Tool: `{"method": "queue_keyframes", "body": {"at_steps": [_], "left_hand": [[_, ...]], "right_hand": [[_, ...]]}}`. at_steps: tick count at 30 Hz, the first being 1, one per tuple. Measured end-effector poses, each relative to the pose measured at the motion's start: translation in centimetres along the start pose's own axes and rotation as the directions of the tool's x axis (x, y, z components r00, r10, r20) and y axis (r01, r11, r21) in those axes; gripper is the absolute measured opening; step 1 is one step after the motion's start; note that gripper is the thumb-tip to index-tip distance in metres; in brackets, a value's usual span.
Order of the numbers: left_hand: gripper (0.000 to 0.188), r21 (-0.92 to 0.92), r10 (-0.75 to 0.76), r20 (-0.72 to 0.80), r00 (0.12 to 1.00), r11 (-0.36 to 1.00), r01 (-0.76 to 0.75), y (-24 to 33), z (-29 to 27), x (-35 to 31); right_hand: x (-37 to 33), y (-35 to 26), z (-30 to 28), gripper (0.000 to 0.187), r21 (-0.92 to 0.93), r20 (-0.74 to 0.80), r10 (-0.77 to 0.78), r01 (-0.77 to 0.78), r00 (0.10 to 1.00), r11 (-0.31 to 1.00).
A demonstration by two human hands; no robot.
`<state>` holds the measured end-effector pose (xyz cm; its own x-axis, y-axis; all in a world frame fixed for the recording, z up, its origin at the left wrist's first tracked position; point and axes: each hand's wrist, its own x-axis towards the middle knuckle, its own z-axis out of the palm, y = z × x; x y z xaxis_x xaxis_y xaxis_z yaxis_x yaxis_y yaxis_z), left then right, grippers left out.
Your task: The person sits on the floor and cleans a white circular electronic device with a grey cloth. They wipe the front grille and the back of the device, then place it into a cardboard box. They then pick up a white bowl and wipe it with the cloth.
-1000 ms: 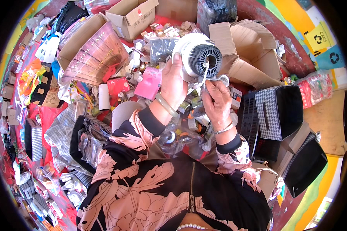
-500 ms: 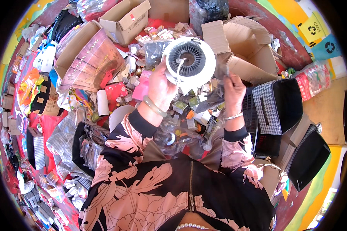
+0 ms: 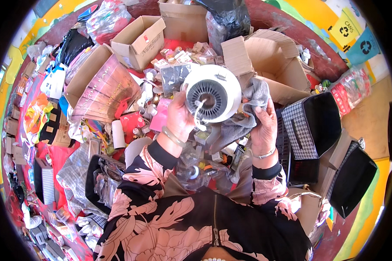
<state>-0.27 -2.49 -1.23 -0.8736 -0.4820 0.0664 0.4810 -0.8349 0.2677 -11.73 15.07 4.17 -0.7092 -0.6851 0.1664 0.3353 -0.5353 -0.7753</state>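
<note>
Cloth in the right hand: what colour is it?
The cloth is grey; the head view shows it best.

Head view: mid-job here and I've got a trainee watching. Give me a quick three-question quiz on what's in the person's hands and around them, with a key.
1. Which hand holds the grey cloth?
2. True or false: the white round fitting has its finned side turned away from the camera.
3. What colour is the boxy item just left of the person's left hand?
A) green
B) pink
C) yellow

Key:
1. The right hand.
2. False; the fins face the camera.
3. B
</note>
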Motion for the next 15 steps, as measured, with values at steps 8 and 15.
{"method": "queue_keyframes", "body": {"at_steps": [8, 15], "left_hand": [[0.036, 0.207, -0.011, -0.004, 1.0, 0.978, 0.011, -1.2, 0.4, -0.1], [0.034, 0.254, 0.018, -0.062, 0.998, 0.967, -0.002, -1.1, 1.4, -0.3]], "right_hand": [[-0.4, -0.3, 0.5, 0.058, -0.11, -0.134, -0.099, 0.085, 0.986, 0.99], [-0.4, -1.8, -0.2, 0.048, -0.22, -0.092, -0.087, 0.065, 0.992, 0.973]]}}
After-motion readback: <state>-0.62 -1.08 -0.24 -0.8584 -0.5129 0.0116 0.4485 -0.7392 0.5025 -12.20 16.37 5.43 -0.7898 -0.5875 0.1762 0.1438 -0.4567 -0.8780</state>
